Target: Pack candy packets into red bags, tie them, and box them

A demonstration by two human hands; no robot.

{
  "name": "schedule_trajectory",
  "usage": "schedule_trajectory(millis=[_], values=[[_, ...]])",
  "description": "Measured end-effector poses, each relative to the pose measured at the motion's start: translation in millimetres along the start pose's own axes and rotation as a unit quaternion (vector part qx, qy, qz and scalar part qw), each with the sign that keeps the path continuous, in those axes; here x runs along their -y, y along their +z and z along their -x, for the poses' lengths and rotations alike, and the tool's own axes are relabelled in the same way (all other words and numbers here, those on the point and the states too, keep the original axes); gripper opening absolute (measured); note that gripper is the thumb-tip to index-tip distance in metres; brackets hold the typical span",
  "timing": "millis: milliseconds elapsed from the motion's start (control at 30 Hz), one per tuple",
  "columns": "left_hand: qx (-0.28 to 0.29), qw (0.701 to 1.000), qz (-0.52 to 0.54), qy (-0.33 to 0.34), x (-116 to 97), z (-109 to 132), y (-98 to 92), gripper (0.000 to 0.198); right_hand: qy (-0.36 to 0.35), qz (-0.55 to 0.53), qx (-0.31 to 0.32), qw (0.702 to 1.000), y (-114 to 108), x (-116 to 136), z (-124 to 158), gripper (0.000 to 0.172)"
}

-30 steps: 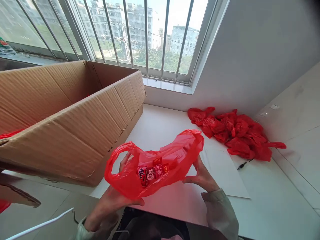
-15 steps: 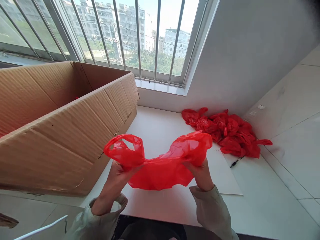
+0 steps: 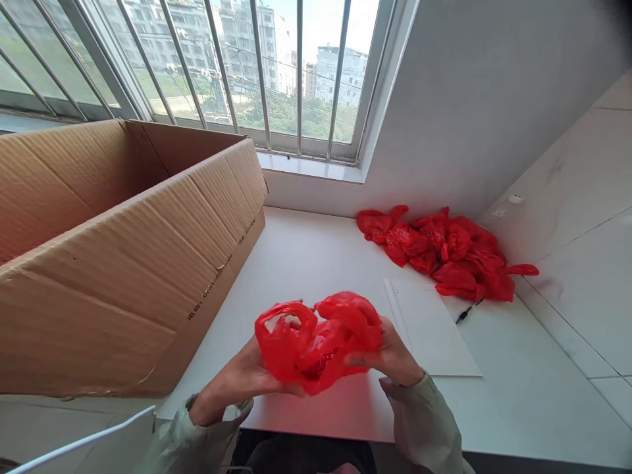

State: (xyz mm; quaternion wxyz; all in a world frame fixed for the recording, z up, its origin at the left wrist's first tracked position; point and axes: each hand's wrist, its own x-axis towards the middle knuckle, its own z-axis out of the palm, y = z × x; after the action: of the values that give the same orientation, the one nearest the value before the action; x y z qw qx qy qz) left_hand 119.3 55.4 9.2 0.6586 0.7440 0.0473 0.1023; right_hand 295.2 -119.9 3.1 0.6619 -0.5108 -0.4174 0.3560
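Observation:
A thin red plastic bag [image 3: 320,342] is bunched up between my two hands, above the front part of the white table [image 3: 296,253]. My left hand [image 3: 251,368] grips its left side, where a looped handle stands up. On the right side my right hand [image 3: 390,352] holds the bag, with the thumb across its front. Some fingertips are hidden behind the plastic. Small dark marks show in the folds at the bag's middle.
A large open cardboard box [image 3: 128,263] fills the left side. Crumpled red bags [image 3: 444,250] lie heaped by the wall at the back right. Near them are a black pen [image 3: 467,313] and a white sheet [image 3: 434,336]. A barred window is behind.
My hands have moved closer together, and the bag that was stretched wide between them is now gathered into a compact bundle. The view has shifted slightly.

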Motion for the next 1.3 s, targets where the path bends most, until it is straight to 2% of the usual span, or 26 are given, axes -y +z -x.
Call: schedule_trajectory(millis=[67,133,200,267,400,467,567,700,767,933,1000,1067,1200,1300], values=[[-0.016,0.998,0.048,-0.023,-1.6,-2.6,8.2,0.047,0.029,0.003,-0.059,0.998,4.0,-7.3,-2.9,0.021],[-0.031,0.992,0.123,-0.027,-3.1,-3.6,16.0,0.035,0.053,-0.045,-0.14,0.988,6.4,-13.1,-3.8,0.024],[-0.048,0.974,0.218,-0.026,-4.7,-4.8,22.5,0.034,0.057,-0.121,-0.196,0.971,8.6,-13.1,-4.2,0.026],[-0.069,0.952,0.297,-0.026,-7.2,-7.8,26.9,0.036,0.044,-0.188,-0.21,0.959,11.7,-6.4,-5.5,0.025],[-0.099,0.925,0.366,-0.011,-15.2,-19.8,29.8,0.026,0.012,-0.225,-0.165,0.96,18.9,12.7,-12.4,0.025],[-0.102,0.924,0.368,0.004,-18.2,-26.1,30.1,0.018,0.001,-0.219,-0.167,0.961,20.2,14.8,-16.3,0.03],[-0.088,0.941,0.326,0.002,-17.2,-31.0,32.1,0.026,0.014,-0.208,-0.205,0.956,18.3,3.8,-19.2,0.034],[-0.099,0.96,0.256,-0.053,-9.8,-27.9,35.3,0.028,0.077,-0.224,-0.23,0.944,14.3,-17.1,-15.6,0.031],[-0.086,0.964,0.243,-0.064,-9.3,-25.2,35.3,0.025,0.083,-0.239,-0.229,0.94,13.9,-20.9,-12.2,0.032],[-0.043,0.965,0.259,-0.008,-20.8,-27.4,38.6,0.028,0.047,-0.215,-0.203,0.954,15.8,-17.6,-8.4,0.041],[-0.039,0.964,0.264,-0.007,-24.8,-32.3,44.4,0.03,0.045,-0.185,-0.196,0.962,17.1,-18.3,-10.5,0.041],[-0.06,0.961,0.27,-0.024,-26.1,-37.6,51.7,0.037,0.049,-0.166,-0.213,0.962,18.8,-21.1,-14.3,0.041],[-0.165,0.952,0.232,-0.113,-23.6,-42.3,61.3,0.044,0.038,-0.163,-0.284,0.944,22.4,-25.3,-18.7,0.039],[-0.181,0.939,0.222,-0.193,-21.0,-39.0,60.7,0.041,0.01,-0.09,-0.284,0.955,23.9,-19.2,-12.5,0.029]])
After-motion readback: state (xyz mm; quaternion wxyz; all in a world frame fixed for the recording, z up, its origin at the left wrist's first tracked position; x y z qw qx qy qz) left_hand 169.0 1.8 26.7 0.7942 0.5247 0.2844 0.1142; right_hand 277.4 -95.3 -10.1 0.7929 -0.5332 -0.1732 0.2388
